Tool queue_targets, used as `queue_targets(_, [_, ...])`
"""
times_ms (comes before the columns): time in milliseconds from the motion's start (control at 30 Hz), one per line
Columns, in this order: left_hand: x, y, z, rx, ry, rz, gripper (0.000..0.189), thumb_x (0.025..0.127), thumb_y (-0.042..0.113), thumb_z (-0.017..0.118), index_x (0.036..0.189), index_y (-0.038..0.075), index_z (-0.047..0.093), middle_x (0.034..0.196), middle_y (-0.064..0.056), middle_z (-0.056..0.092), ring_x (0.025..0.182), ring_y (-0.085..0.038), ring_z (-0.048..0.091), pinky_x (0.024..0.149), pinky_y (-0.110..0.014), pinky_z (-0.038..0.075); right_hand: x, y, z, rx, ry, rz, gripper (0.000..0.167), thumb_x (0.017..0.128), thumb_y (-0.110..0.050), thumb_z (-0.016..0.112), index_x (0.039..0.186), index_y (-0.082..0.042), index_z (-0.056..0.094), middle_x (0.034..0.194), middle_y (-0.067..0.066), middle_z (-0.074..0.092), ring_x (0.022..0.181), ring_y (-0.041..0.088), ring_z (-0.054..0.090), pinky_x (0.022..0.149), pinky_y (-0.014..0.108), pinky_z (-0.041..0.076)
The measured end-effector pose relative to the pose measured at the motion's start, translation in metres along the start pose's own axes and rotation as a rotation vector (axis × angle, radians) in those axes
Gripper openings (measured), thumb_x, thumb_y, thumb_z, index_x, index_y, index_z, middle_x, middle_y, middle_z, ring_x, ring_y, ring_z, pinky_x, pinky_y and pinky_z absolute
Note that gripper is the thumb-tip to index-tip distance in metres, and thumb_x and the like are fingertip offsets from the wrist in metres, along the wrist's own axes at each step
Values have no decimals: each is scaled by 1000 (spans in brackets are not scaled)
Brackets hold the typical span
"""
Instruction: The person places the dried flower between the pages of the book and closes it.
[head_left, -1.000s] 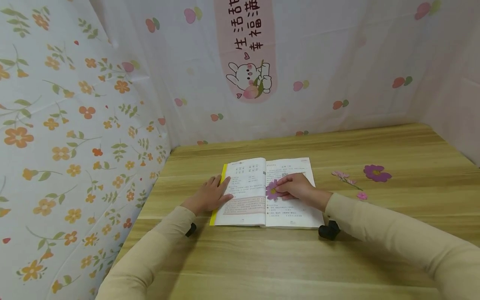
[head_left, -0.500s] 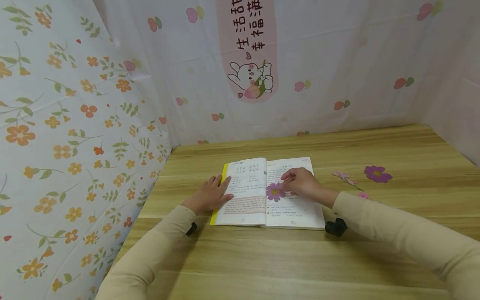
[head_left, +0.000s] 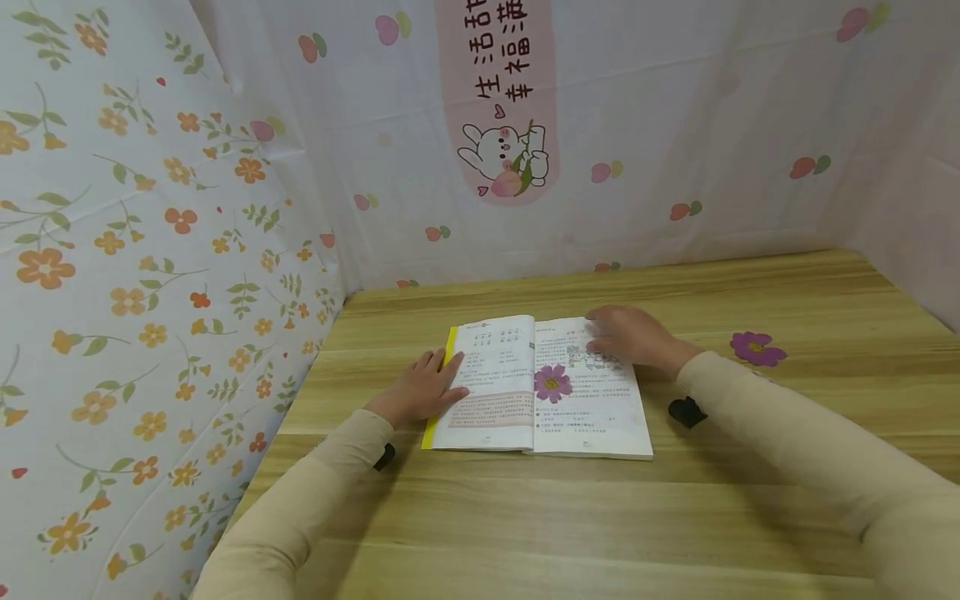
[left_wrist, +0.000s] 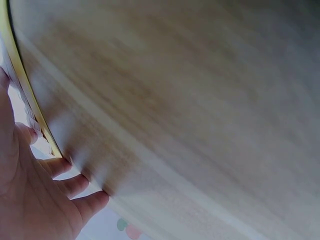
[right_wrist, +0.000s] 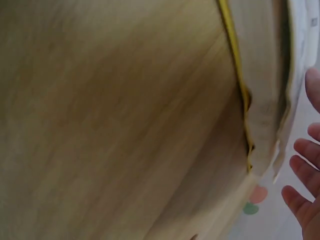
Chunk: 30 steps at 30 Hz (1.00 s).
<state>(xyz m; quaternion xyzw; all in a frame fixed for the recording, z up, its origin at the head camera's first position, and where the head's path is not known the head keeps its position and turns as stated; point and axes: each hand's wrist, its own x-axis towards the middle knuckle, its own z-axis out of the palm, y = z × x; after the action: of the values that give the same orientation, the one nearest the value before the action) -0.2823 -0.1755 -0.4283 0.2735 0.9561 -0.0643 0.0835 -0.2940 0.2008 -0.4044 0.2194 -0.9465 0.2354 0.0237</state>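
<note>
My left hand [head_left: 426, 386] rests relaxed across the left edge of the book [head_left: 491, 358]; my right hand [head_left: 633, 335], loose and empty, is at its upper right corner. The pinkish flower [head_left: 552, 383] lies on the book's right page [head_left: 592, 421]; I'd move paper slowly, lest it slide.
</note>
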Motion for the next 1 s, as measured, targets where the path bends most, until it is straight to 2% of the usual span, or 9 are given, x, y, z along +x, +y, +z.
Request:
queue_targets(167, [0, 1, -1, -7, -7, -4, 74, 101, 56, 36, 157, 12, 17, 154, -24, 23, 139, -39, 26, 108, -51, 29, 3, 18, 4, -163, -22, -105, 59, 92, -27, 70, 133, 11, 51, 132, 29, 52, 123, 44, 48, 102, 54, 37])
queue_targets(433, [-1, 2, -2, -8, -4, 2, 73, 101, 55, 37, 157, 12, 18, 154, -24, 23, 139, -39, 27, 108, -52, 29, 4, 24, 4, -303, -139, -95, 74, 98, -39, 58, 142, 15, 34, 143, 35, 37, 134, 48, 33, 108, 56, 25])
queue_targets(600, [-2, 2, -2, -10, -2, 5, 72, 101, 54, 37, 156, 11, 18, 153, -25, 24, 138, -40, 27, 107, -53, 31, 3, 27, 3, -322, -205, -86, 76, 101, -42, 49, 144, 17, 26, 147, 37, 27, 137, 49, 24, 111, 56, 19])
queue_targets(800, [-1, 2, -1, 2, 9, 4, 73, 101, 54, 38, 156, 11, 19, 152, -24, 26, 136, -39, 29, 106, -52, 32, 4, 32, 6, -317, -197, -108, 76, 102, -43, 47, 143, 17, 28, 146, 38, 29, 137, 50, 25, 110, 57, 20])
queue_targets(1000, [-1, 2, -1, 5, 6, 1, 73, 101, 54, 38, 156, 11, 19, 152, -24, 25, 136, -39, 29, 107, -52, 31, 9, 34, 8, -330, -143, -130, 78, 98, -47, 54, 139, 16, 35, 139, 38, 38, 132, 50, 34, 108, 56, 26])
